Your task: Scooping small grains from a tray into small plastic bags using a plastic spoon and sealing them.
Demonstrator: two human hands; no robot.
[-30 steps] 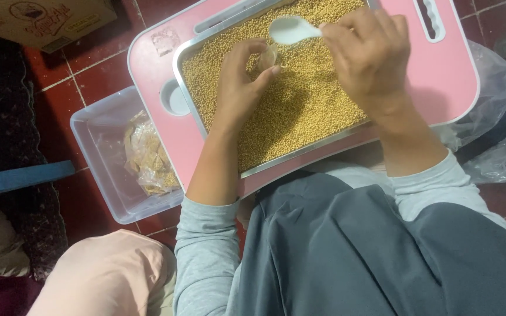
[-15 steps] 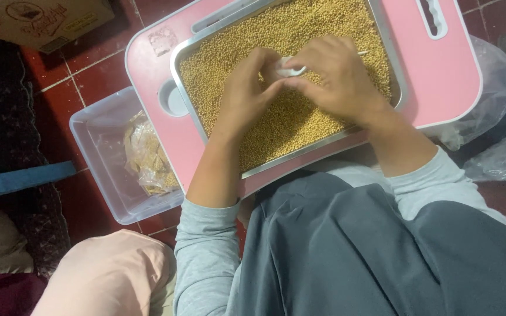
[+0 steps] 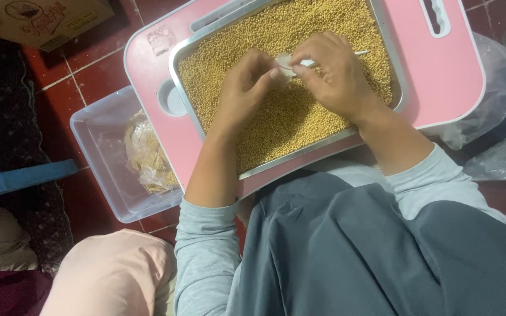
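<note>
A shallow metal tray [image 3: 382,47] sits tilted on a pink lap desk [image 3: 440,82] and is filled edge to edge with small, round, yellow-tan grains [image 3: 288,123], packed in an even layer. Both hands meet over the middle of the tray. The left hand [image 3: 244,88] has its fingers curled and its thumb and fingertips pinched narrow against a small white spoon [image 3: 285,60], touching its bowl end. The right hand [image 3: 338,76] is closed around the same spoon, whose thin handle shows past the knuckles toward the tray's far side. The spoon is held just above the grains, near the tray's upper centre. The lap desk has a round cup recess at its left edge and a slotted handle at its far right corner. Beside it on the left stands a clear plastic bin [image 3: 98,152] holding a crumpled bag [image 3: 144,152]. The floor [image 3: 98,73] is dark red tile with pale grout; a cardboard box [image 3: 36,20] lies at the top left, and clear plastic bags [image 3: 499,76] lie to the right.
</note>
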